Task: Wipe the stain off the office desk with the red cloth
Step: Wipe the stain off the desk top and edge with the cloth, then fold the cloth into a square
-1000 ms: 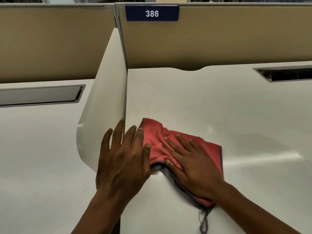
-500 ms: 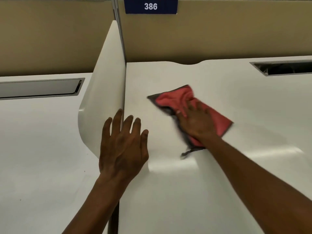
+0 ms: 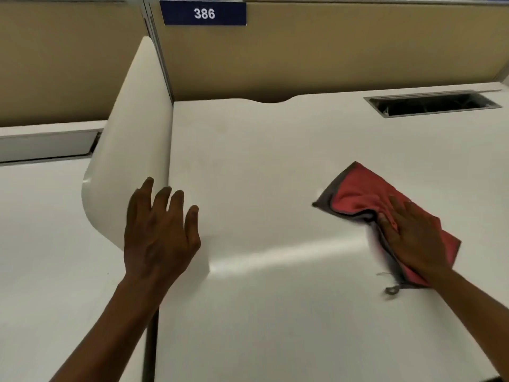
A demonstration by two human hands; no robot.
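Observation:
The red cloth, grey on its underside and edge, lies partly folded on the white office desk at the right. My right hand presses flat on top of the cloth, fingers together, pinning it to the desk. My left hand rests with fingers spread at the front end of the white side divider, holding nothing. I see no distinct stain on the desk; only light glare streaks show near the middle.
Tan partition panels with a blue "386" label stand behind the desk. An open cable slot sits at the back right. A neighbouring desk with a closed cable flap lies left of the divider.
My right hand has swept the red cloth from beside the divider, out across the desk, then to the right. My left hand has stayed at the divider's end.

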